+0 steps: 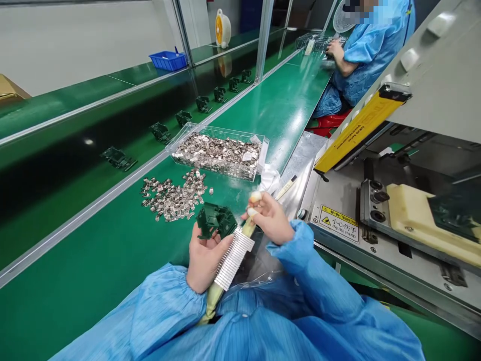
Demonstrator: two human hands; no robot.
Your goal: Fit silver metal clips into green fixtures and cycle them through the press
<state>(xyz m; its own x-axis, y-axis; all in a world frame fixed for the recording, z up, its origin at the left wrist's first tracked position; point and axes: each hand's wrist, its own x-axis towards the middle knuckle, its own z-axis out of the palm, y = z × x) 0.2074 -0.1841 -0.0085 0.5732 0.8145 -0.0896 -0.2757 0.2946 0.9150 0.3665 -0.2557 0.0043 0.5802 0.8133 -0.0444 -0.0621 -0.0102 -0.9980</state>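
Observation:
My left hand [205, 263] is closed around a dark green plastic housing [216, 219], held above the bench. Against its thumb lies a comb-like row of silver metal pieces [235, 258], set along a yellowish strip [213, 300] that slants from my lap up to my right hand. My right hand [273, 220] wears pale finger covers on thumb and forefinger. Its fingers are pinched near the strip's upper end; anything small between them cannot be made out. Beyond the housing, a loose pile of small metal clips [175, 196] is spread on the green bench [150, 265].
A clear tray [214, 174] full of metal pieces stands behind the pile. Several green housings [161, 132] line the dark conveyor at left. A machine with a yellow light bar [363, 130] and warning label [339, 222] stands close on my right. A co-worker [370, 55] sits farther along.

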